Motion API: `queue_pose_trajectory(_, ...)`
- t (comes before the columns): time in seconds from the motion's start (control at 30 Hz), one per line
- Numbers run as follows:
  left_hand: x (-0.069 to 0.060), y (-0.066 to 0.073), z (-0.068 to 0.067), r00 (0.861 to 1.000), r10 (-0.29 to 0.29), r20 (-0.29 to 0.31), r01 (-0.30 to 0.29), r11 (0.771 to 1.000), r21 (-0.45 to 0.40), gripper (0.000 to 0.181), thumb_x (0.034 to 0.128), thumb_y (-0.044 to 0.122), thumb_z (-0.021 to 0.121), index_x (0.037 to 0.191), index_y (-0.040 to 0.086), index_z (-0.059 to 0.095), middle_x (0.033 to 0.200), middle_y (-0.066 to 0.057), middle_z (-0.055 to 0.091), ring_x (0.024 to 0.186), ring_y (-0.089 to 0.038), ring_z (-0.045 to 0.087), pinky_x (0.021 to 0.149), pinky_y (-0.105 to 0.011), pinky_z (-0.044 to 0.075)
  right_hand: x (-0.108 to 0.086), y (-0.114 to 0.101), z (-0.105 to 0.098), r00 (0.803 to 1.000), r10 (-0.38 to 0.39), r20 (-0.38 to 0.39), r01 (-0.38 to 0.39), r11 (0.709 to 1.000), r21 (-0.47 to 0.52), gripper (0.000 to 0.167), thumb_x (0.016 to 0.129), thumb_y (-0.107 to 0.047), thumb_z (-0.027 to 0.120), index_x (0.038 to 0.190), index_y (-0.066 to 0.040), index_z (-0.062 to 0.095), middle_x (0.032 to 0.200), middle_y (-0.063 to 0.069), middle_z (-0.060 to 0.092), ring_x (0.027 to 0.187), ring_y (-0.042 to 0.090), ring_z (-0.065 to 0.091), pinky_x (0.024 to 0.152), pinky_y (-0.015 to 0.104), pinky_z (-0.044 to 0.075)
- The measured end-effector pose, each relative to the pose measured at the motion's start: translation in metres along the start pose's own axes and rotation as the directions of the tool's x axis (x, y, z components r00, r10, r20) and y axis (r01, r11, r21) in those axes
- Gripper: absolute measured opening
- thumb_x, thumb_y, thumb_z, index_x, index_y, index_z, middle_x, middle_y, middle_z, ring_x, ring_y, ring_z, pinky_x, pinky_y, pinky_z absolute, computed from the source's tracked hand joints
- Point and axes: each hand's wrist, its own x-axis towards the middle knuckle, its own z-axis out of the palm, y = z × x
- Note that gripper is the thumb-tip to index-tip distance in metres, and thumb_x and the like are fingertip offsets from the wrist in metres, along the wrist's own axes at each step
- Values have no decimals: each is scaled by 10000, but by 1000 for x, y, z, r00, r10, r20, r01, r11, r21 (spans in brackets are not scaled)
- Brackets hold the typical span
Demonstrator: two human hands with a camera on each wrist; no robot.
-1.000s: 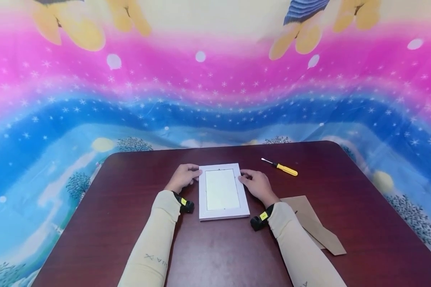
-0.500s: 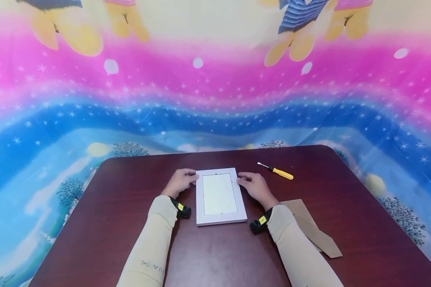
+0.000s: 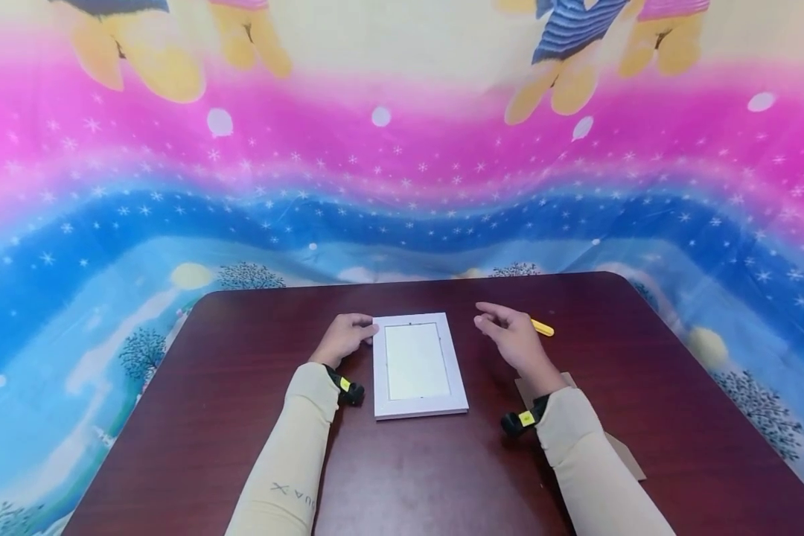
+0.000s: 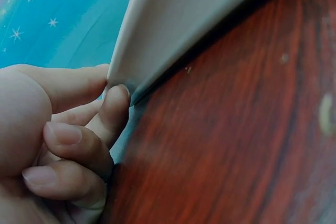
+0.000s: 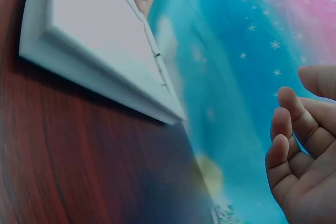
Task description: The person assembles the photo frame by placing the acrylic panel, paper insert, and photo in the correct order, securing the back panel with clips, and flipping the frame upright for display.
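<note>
The left hand (image 3: 342, 339) pinches a white rectangular frame (image 3: 418, 365) with a pale, dark-edged centre, the right hand (image 3: 514, 336) released

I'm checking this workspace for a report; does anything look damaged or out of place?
A pale fleck stands out against the dark table in the left wrist view, perhaps debris or a scuff; the white frame shows no plain damage.

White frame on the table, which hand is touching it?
The left hand, touching the white frame at its left edge; the right hand is apart.
</note>
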Motion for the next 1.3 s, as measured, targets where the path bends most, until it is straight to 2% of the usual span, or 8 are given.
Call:
queue_pose_trajectory(0.17,0,1,-1,1000,11,5,-11,1000,1,371,951,259,655,1247,37,635,842,-69,674,803,-206,629,797,-389,468,-9,-5,-17,998,-57,-20,56,995,-86,439,963,-323,635,1341,-104,598,1051,68,631,945,243,534,756,382,450)
queue_pose_trajectory(0.37,-1,-4,2,1000,6,15,-6,1000,-5,360,954,253,651,1245,40,640,850,-64,673,806,-201,632,823,-403,469,-14,-4,-25,997,-78,-2,77,989,-125,433,963,-308,637,1336,-90,601,1031,70,636,843,249,510,659,345,419)
queue_pose_trajectory(0.57,0,-6,5,1000,18,24,-18,1000,-8,379,951,267,655,1255,39,636,864,-54,676,811,-186,638,837,-406,475,-17,-2,-39,996,-88,33,93,969,-227,431,966,-305,633,1336,-87,599,1042,79,655,838,253,516,658,366,410)
queue_pose_trajectory(0.67,0,-4,3,1000,24,19,-24,1000,-16,372,951,258,655,1250,37,637,865,-61,674,810,-192,637,826,-409,477,-20,-1,-49,995,-55,83,75,962,-264,462,965,-333,628,1344,-72,585,1076,94,643,924,269,527,715,391,436)
queue_pose_trajectory(0.8,1,-2,-1,1000,20,9,-20,1000,-14,372,948,262,661,1250,46,639,868,-58,675,814,-190,636,808,-398,478,-25,2,-59,987,32,159,20,948,-316,524,966,-380,614,1375,-60,549,1119,100,623,1019,286,543,763,396,471)
queue_pose_trajectory(0.9,2,-1,-2,1000,21,12,-21,1000,-14,376,946,270,663,1249,48,640,885,-56,676,823,-187,638,806,-391,483,-29,8,-66,980,81,184,-10,934,-357,502,967,-370,615,1343,-39,573,1176,126,616,1084,309,549,795,417,491)
queue_pose_trajectory(1.03,2,0,-2,1000,20,11,-20,1000,-20,370,947,267,661,1243,45,642,897,-62,676,826,-193,641,792,-381,486,-34,13,-73,974,111,196,-22,913,-407,425,954,-358,634,1232,-37,650,1188,152,623,1094,340,551,820,463,497)
queue_pose_trajectory(1.3,2,-4,-2,1000,1,16,-1,1000,-11,384,943,276,667,1255,55,636,873,-63,682,816,-209,629,685,-342,478,-49,23,-84,975,121,188,-17,880,-475,386,942,-407,637,1156,-91,692,1093,78,655,978,274,582,758,428,493)
